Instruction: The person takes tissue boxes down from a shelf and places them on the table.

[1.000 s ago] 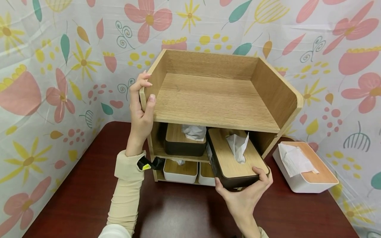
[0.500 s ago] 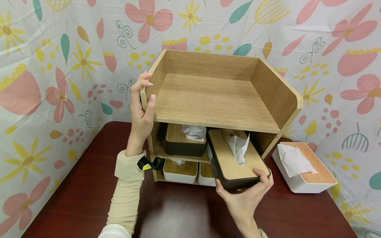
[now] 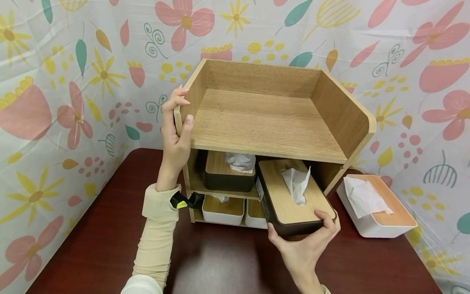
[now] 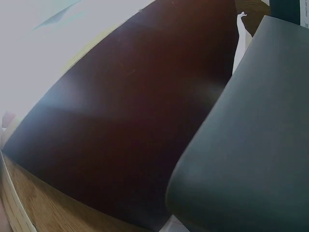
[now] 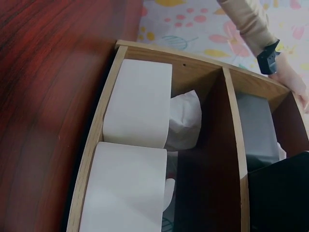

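My head view faces down, shelf (image 3: 253,118) mid-frame; my right-wrist view shares it, nearer, turned sideways; left-wrist's close too.

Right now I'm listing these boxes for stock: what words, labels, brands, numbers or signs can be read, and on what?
No text is legible.
Yellow tag on the black wrist strap by the left hand: marks too small to read.
White label on the side of the dark tissue box in the right hand: too small and blurred to read.
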Demonstrator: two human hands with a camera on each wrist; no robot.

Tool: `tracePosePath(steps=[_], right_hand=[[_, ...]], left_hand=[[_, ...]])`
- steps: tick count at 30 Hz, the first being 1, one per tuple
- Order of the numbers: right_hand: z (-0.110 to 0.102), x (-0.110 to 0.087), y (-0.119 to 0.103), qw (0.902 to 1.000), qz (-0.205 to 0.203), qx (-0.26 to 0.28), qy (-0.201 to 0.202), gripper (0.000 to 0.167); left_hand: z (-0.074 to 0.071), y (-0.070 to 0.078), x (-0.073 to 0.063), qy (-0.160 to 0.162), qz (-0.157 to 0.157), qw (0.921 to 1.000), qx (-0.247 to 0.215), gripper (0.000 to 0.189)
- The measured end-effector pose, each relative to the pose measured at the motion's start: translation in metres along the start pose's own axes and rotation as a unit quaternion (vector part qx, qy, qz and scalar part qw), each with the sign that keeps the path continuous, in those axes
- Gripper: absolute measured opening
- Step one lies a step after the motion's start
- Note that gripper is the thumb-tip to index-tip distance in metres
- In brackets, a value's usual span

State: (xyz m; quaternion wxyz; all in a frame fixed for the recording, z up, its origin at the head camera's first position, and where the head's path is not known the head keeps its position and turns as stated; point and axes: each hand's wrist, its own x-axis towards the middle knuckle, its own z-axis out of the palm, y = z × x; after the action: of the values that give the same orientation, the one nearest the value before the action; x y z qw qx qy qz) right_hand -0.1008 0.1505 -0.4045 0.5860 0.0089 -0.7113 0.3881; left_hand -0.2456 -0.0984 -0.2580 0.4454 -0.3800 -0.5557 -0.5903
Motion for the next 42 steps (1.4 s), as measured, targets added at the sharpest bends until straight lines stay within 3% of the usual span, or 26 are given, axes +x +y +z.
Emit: tracePosePath(steps=[21,42], right_hand=[[-0.004,-0.002,-0.006,0.9999,-0.005,0.001,0.016,0.095],[-0.008,-0.001,-0.013,0.9992,-0.012,0.013,0.035,0.096]], left_hand=[[-0.002,0.001,-0.002,0.002,-0.011,0.9999,0.005,0.028],[-0.001,-0.001,-0.001,-0.001,0.000,1.0000,-0.002,0.029]])
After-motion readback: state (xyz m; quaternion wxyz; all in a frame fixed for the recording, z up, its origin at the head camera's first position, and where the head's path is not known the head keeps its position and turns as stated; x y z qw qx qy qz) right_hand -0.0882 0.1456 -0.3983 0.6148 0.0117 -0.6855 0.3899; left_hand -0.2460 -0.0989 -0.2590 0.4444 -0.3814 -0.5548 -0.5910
